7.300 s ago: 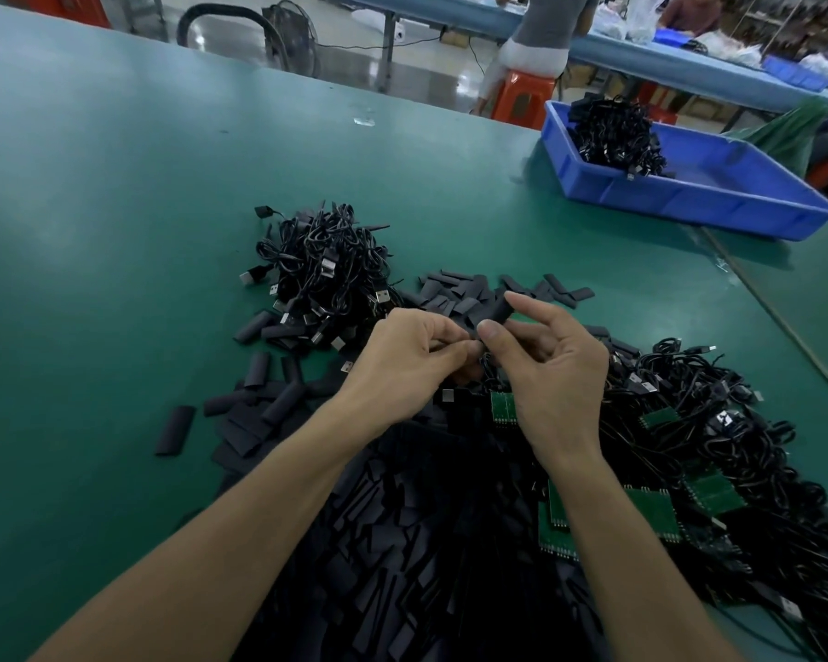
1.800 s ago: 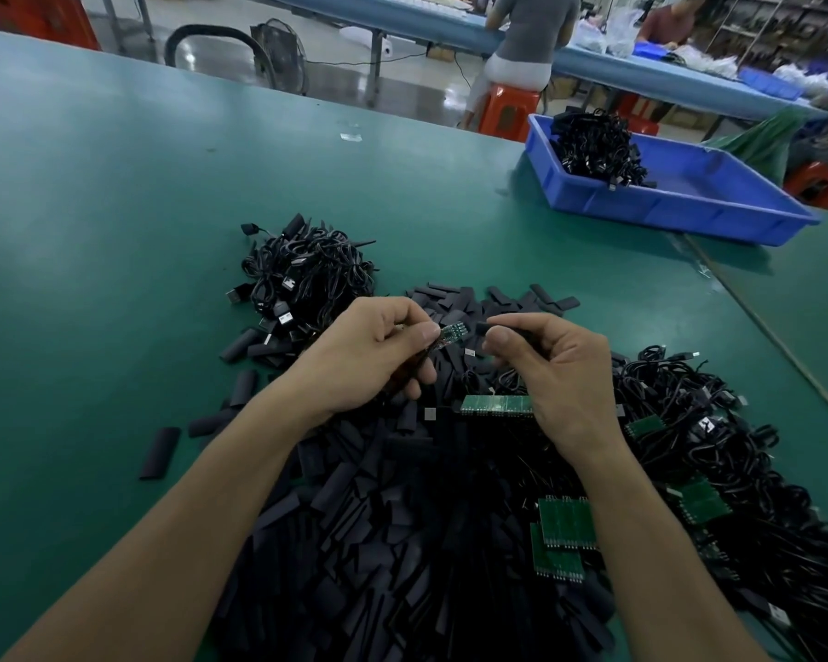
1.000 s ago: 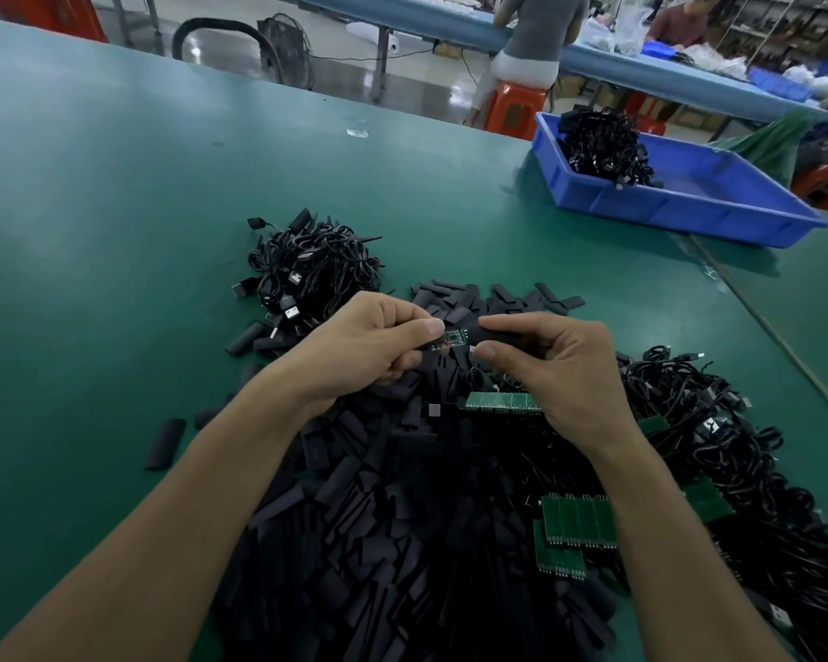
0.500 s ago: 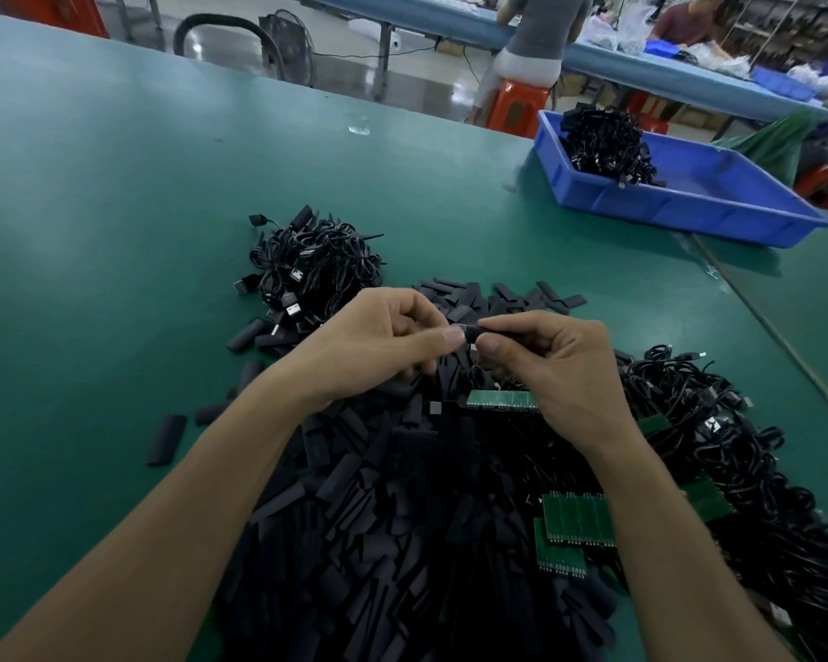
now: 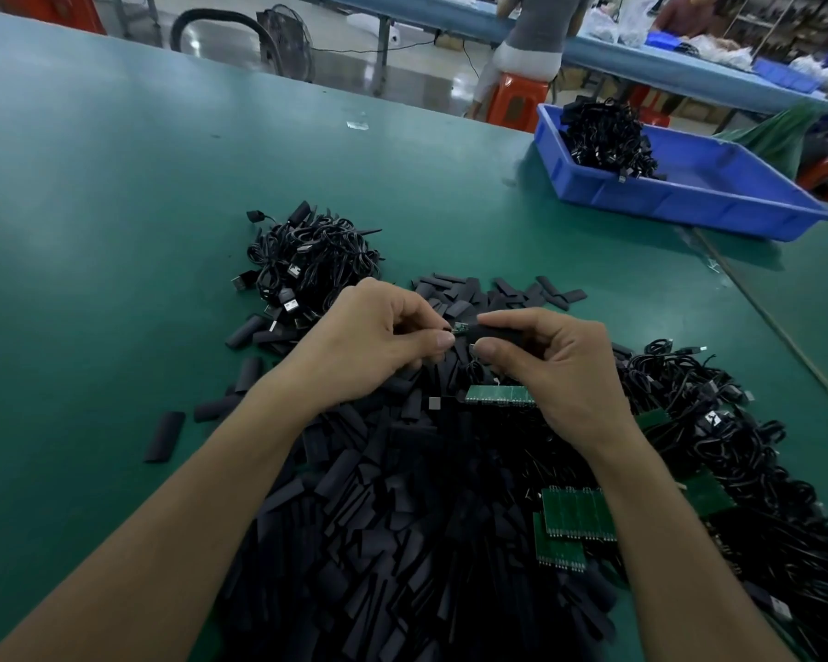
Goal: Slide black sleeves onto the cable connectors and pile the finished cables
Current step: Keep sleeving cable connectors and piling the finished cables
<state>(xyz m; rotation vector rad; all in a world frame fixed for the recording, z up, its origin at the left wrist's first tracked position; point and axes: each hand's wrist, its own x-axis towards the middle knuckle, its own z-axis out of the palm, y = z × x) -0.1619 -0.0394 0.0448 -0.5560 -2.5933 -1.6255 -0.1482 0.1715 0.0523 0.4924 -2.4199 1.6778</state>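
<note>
Head view: the right hand (image 5: 560,370) pinches a black sleeve (image 5: 491,333) lying sideways, its mouth at nine o'clock facing the connector (image 5: 460,327) pinched by the left hand (image 5: 369,346).

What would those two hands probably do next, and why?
Likely push the black sleeve in the right hand further left. A bit of the green connector board pinched by the left hand still shows at the sleeve's mouth, so the cover looks incomplete.

the hands (image 5: 474,355) hide most of the sleeve (image 5: 491,333).
</note>
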